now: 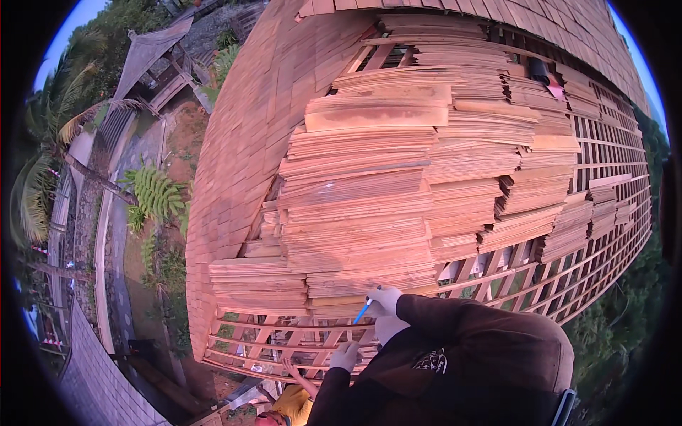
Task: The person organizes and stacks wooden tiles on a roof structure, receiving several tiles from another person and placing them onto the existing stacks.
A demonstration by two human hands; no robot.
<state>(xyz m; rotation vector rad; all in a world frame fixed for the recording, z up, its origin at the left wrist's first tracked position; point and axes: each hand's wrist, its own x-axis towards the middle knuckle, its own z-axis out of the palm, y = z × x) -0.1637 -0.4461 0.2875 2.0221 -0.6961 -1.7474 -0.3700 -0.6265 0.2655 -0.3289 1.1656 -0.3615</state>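
My right hand (384, 301), in a white glove, is closed around a slim blue stick-like tool (363, 311). The tool slants down and to the left, and a dark bit shows by the fingers. Just beyond this hand lies the near edge of stacked wooden shingles (362, 241). My left hand (346, 356), also gloved in white, is lower and to the left over the open roof battens (284, 335). Its fingers look curled, but whatever they may hold is too small to make out.
Below the battens, a person in a yellow shirt (293, 405) reaches a bare hand (292, 368) upward. Shingled roof (241, 142) slopes along the left, above a garden path (131, 248). More open battens (607, 252) run along the right, with trees beyond.
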